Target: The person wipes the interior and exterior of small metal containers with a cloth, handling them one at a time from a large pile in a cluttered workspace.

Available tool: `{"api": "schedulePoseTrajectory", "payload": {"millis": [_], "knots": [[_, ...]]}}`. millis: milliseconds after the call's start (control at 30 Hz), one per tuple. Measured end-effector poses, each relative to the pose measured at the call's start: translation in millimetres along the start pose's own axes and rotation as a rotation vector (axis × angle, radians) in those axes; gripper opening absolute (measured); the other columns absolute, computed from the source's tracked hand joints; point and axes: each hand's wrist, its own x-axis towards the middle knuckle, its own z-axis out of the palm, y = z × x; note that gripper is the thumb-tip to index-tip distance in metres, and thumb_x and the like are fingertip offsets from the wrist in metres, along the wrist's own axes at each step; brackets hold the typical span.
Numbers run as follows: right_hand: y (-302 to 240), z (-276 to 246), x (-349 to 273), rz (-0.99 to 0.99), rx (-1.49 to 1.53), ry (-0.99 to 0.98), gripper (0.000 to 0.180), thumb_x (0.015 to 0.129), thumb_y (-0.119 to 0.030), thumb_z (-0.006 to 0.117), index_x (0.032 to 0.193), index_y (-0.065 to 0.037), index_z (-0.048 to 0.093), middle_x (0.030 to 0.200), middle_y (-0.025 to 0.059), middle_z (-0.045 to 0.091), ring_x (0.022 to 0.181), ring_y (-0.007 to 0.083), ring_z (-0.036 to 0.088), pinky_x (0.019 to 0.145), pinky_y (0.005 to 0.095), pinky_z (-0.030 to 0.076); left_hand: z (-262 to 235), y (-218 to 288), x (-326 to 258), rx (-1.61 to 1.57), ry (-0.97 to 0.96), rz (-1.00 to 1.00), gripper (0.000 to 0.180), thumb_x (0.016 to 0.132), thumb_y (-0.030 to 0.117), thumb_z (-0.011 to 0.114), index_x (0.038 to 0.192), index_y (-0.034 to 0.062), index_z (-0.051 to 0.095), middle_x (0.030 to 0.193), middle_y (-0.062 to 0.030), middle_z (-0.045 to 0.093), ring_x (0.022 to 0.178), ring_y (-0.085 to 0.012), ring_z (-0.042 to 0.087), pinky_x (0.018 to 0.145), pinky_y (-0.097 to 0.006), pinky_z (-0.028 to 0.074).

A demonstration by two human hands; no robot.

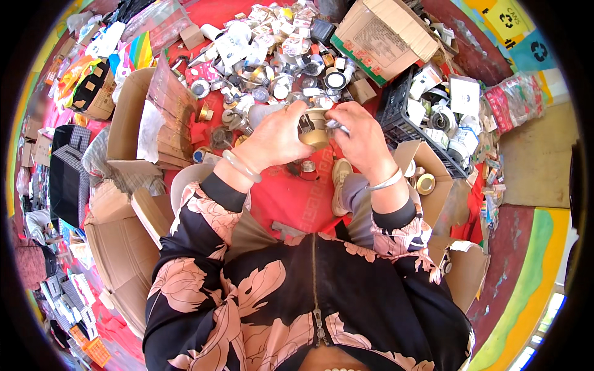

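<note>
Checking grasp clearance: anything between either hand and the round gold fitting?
Nothing visible. The left hand wraps the gold fitting directly, and the right hand pinches a small silvery part at its rim. The pile lies beyond.

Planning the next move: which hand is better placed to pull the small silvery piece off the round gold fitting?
Right, probably. The right hand already pinches the silvery piece at the gold fitting, while the left hand is wrapped around the fitting, steadying it.

hands (278,137): 2 | bracelets (241,166): 2 | black crate (396,105): 1 | shoe (340,179): 1
</note>
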Motion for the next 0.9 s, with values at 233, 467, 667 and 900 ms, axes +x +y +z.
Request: {"api": "schedulePoseTrajectory", "payload": {"millis": [233,467,667,900], "knots": [[-4.4,5.5,1.4,0.216,-0.130,0.189,0.017,0.073,-0.003,0.063,0.089,-0.006,0.066,0.085,0.0114,0.065,0.083,0.0323,0.061,0.073,0.0403,0.050,3.9,7.2,-1.3,-0.049,0.103,0.059,0.051,0.064,0.022,0.076,0.101,0.0004,0.050,0.089,-0.0240,0.062,0.088,-0.0406,0.061,0.075,-0.045,0.049],[-10.2,9.2,1.7,0.048,-0.281,0.259,0.012,0.072,-0.007,0.064,0.084,-0.008,0.067,0.081,0.0084,0.065,0.078,0.0286,0.062,0.068,0.0382,0.051,9.6,7.4,-1.7,-0.066,0.102,0.022,0.059,0.060,0.021,0.079,0.105,-0.0003,0.048,0.095,-0.0231,0.062,0.090,-0.0399,0.062,0.077,-0.042,0.049],[-34.5,26.4,6.0,-0.159,-0.327,0.203,0.018,0.071,-0.001,0.059,0.089,-0.003,0.063,0.081,0.0112,0.064,0.077,0.0292,0.062,0.070,0.0368,0.051,20.2,-3.3,2.0,-0.065,0.097,0.028,0.049,0.067,0.023,0.075,0.102,-0.0008,0.050,0.085,-0.0249,0.062,0.084,-0.0420,0.062,0.072,-0.044,0.050],[-6.9,20.3,4.0,-0.120,-0.187,0.201,0.013,0.074,-0.001,0.058,0.085,-0.002,0.065,0.089,0.0129,0.068,0.085,0.0298,0.065,0.076,0.0374,0.052,10.0,-2.2,2.7,-0.003,0.171,-0.003,0.056,0.062,0.022,0.080,0.105,0.0023,0.050,0.091,-0.0242,0.062,0.090,-0.0416,0.062,0.074,-0.043,0.050]]}}
